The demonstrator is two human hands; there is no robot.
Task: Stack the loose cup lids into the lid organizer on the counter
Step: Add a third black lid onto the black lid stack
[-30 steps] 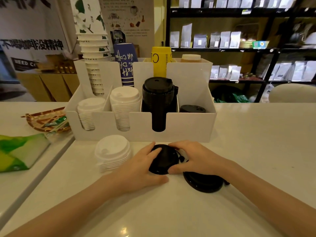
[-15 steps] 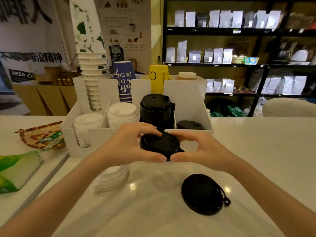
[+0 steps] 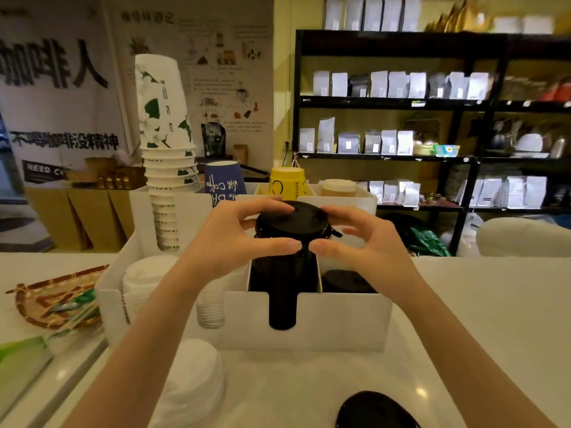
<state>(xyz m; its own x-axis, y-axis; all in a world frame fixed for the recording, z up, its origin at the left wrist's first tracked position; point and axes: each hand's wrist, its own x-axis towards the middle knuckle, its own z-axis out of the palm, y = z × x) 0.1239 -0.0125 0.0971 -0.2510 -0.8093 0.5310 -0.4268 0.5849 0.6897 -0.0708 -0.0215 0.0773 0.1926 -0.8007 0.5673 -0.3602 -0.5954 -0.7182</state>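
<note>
A black cup lid (image 3: 292, 222) is held from both sides, my left hand (image 3: 238, 239) on its left rim and my right hand (image 3: 358, 242) on its right rim. It sits at the top of the tall stack of black lids (image 3: 282, 291) in the white lid organizer (image 3: 340, 322). The slot to the right holds a low black lid stack (image 3: 347, 281). White lid stacks (image 3: 142, 282) fill the left slots. A loose pile of white lids (image 3: 194, 378) and a loose black lid (image 3: 375, 410) lie on the counter in front.
Stacked paper cups (image 3: 168, 168), a blue cup (image 3: 224, 186) and a yellow cup (image 3: 287, 183) stand in the organizer's back row. A woven tray (image 3: 58, 298) and a green packet (image 3: 18, 362) lie at the left. Dark shelves (image 3: 432, 156) of white bags stand behind the counter.
Both hands lifted the black lid off the counter and carried it up and away to the top of the black stack in the organizer. The other black lid stayed on the counter.
</note>
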